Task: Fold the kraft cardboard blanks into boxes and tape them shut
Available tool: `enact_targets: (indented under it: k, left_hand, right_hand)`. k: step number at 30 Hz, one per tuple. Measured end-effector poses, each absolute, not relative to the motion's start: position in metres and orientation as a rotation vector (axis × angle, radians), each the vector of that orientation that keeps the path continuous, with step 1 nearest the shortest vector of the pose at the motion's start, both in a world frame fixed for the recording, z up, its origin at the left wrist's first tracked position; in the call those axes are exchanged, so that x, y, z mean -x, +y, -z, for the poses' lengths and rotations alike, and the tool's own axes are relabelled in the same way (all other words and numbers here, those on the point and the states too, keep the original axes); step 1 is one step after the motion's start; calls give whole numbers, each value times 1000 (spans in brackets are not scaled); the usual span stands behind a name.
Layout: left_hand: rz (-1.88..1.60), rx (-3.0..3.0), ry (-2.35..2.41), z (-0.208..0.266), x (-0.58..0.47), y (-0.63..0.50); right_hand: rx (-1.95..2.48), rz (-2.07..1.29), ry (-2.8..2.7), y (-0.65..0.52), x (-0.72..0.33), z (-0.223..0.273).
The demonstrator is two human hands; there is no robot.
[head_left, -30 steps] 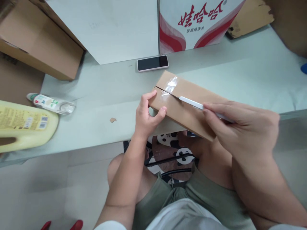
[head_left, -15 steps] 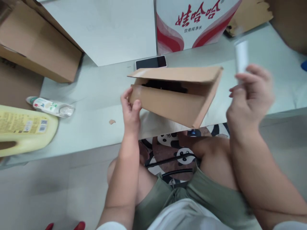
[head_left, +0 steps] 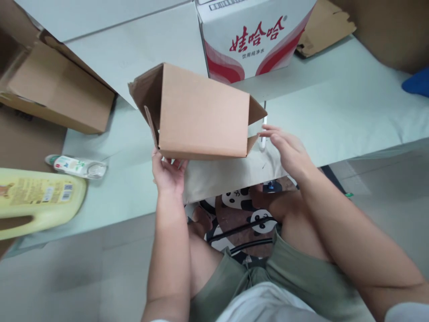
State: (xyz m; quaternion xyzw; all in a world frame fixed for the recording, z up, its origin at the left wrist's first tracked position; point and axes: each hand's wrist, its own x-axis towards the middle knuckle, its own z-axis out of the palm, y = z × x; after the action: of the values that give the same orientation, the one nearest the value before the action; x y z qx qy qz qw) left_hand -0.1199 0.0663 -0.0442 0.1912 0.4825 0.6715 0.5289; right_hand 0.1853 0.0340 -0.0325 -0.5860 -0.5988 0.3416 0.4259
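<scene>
A brown cardboard box (head_left: 204,112) is tilted above the table's front part, with flaps standing out at its left and right ends. My left hand (head_left: 169,174) grips its lower left edge from below; some fingers are hidden under the box. My right hand (head_left: 290,152) is open beside the right end flap (head_left: 256,112), fingers stretched towards it. Whether the fingertips touch the lower flap I cannot tell. Just past them lies a slim white utility knife (head_left: 263,142), its thin end pointing away from me. The box's inside is mostly hidden.
A white and red carton (head_left: 254,49) and a plain white box (head_left: 140,53) stand at the back. At left are another cardboard box (head_left: 60,85), a clear labelled bottle (head_left: 77,166) and a yellow jug (head_left: 43,201). A blue object (head_left: 417,82) is at far right.
The box has been turned and raised, its closed side now facing me. My right hand has let go of the white utility knife and moved left to the box. The phone behind is now hidden.
</scene>
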Motion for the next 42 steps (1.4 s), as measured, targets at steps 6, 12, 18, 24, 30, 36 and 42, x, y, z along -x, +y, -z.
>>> enact_targets:
  k: [6, 12, 18, 24, 30, 36, 42]
  left_hand:
    - [-1569, -596, 1156, 48, 118, 67]
    - [-1669, -916, 1184, 43, 115, 71]
    - [-1627, -1005, 1036, 34, 130, 56]
    - [-1362, -953, 1089, 43, 134, 41]
    - [-1332, -969, 1090, 44, 132, 40]
    - [-1365, -1059, 1144, 53, 136, 42]
    - [-1393, -999, 1201, 50, 143, 40]
  right_hand:
    - [949, -1205, -1352, 16, -161, 18]
    - [1035, -1353, -1381, 9, -158, 6]
    - [1323, -1067, -1588, 13, -161, 11]
    - [1638, -787, -1586, 18, -157, 18]
    - [1530, -886, -1499, 19, -158, 18]
    - [1273, -1057, -1262, 24, -158, 26]
    - [1280, -1038, -1085, 26, -149, 30]
